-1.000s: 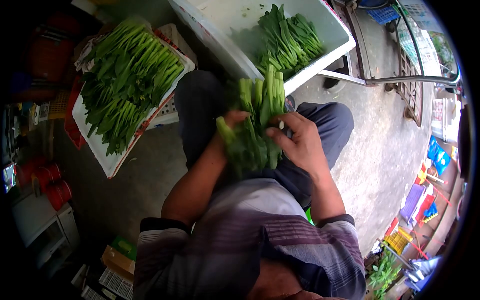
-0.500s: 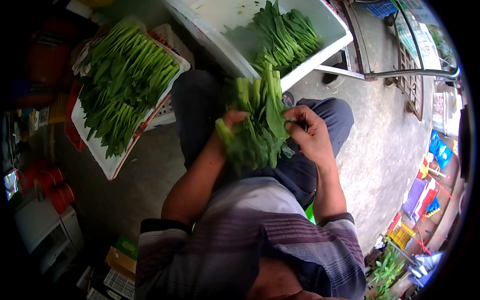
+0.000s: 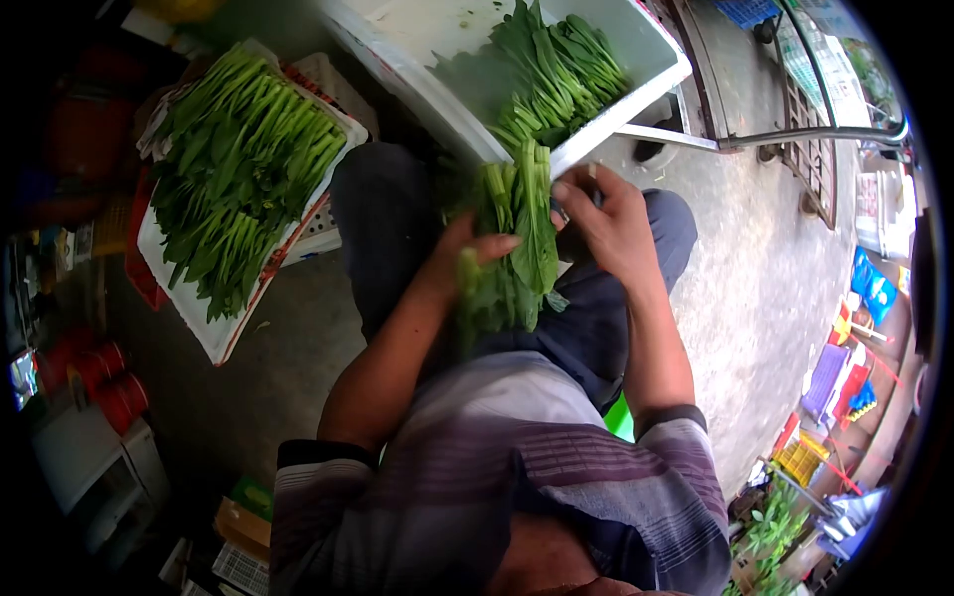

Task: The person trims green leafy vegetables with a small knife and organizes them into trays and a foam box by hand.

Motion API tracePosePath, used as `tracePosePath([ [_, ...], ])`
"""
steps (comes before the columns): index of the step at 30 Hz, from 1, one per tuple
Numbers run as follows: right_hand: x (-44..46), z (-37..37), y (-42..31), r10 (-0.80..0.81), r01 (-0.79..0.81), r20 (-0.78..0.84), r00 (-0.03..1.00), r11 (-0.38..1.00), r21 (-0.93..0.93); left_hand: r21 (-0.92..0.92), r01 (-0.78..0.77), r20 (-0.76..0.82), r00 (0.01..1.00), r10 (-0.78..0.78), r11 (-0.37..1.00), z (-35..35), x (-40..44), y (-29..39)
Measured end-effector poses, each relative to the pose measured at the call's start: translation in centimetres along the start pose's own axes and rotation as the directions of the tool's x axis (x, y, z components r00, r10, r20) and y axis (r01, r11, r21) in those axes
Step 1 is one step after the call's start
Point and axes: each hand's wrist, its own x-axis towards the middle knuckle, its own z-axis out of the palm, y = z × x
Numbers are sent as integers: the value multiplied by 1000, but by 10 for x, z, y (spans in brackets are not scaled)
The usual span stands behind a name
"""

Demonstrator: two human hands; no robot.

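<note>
My left hand (image 3: 467, 248) is closed around a bunch of leafy greens (image 3: 522, 233), its thumb across the front. The thick pale-green stems point up and the leaves hang down over my lap. My right hand (image 3: 608, 219) is just right of the stem ends, with thumb and fingers bent together. Something small and dark shows at its fingertips, too unclear to name. Beyond the bunch, a white foam box (image 3: 452, 99) holds more of the same greens (image 3: 566, 79).
At left, a big pile of greens (image 3: 238, 169) lies on a white foam lid (image 3: 214, 338). My knees flank the bunch, below the box's near edge. A metal-framed cart (image 3: 810, 134) stands on the concrete floor (image 3: 740, 258) at right.
My right hand has left the leaf it was touching and moved up beside the stems. The bunch has shifted slightly, and my left thumb now reaches farther across it.
</note>
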Motion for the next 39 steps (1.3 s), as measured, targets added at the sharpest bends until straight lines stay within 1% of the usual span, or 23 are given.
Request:
tracePosePath([
  [1,9,4,3,-77,76,-15,997,995,-64,28,6,-8,1000,-6,1000,-1,0,-2],
  [4,19,12,-21,-132,116,-18,991,922,-369,85,24,-48,999,-20,996,-14,-1,-15],
  [5,21,15,-18,-244,202,-41,969,877,-435,89,29,-71,997,-22,996,-22,-2,-22],
  [6,22,16,-15,-231,196,-45,972,898,-394,93,30,-94,995,-21,995,-23,-1,-23],
  [8,23,17,-11,-207,182,-50,977,933,-309,77,22,-89,996,-15,997,-23,1,-22],
  [9,23,16,-13,-187,164,-48,981,937,-309,69,18,-86,996,-12,997,-23,2,-21],
  [11,19,14,-17,-147,126,-46,988,943,-308,177,5,-112,994,15,984,-31,6,-28],
  [12,18,13,-18,-153,134,-35,988,937,-323,230,0,-123,992,29,973,-32,7,-29],
  [15,16,7,-17,-165,157,12,986,913,-376,208,15,-143,990,16,978,-28,6,-27],
  [17,16,0,-15,-162,172,61,985,889,-424,220,-13,-106,994,38,975,-22,6,-22],
  [18,16,-3,-14,-173,195,92,981,875,-442,226,-28,-87,995,49,974,-19,6,-19],
  [20,17,-10,-13,-190,241,154,970,846,-476,195,-9,-63,998,22,981,-14,5,-13],
  [24,18,-22,-14,-275,358,232,933,766,-534,167,32,-10,999,-31,985,-12,4,-8],
  [27,17,-30,-8,-337,437,278,899,709,-553,262,28,23,999,-35,965,-12,3,-9],
  [29,17,-34,-11,-358,477,314,879,671,-568,246,53,22,998,-60,968,-15,3,-12],
  [30,16,-37,-10,-345,442,277,897,711,-546,238,66,20,997,-73,969,-16,3,-12],
  [32,13,-44,-7,-313,376,208,927,784,-494,159,76,21,997,-80,984,-14,3,-9],
  [35,6,-49,-2,-292,332,160,943,783,-527,74,80,22,996,-82,994,-8,2,0],
  [36,3,-44,2,-282,295,103,954,821,-489,55,81,23,996,-83,995,-8,2,2],
  [38,-5,-34,10,-241,216,-13,970,890,-402,109,91,-33,996,-87,990,-18,2,-7],
  [39,-8,-31,4,-61,60,4,998,963,-261,134,94,-58,995,-87,987,-21,2,-11],
])
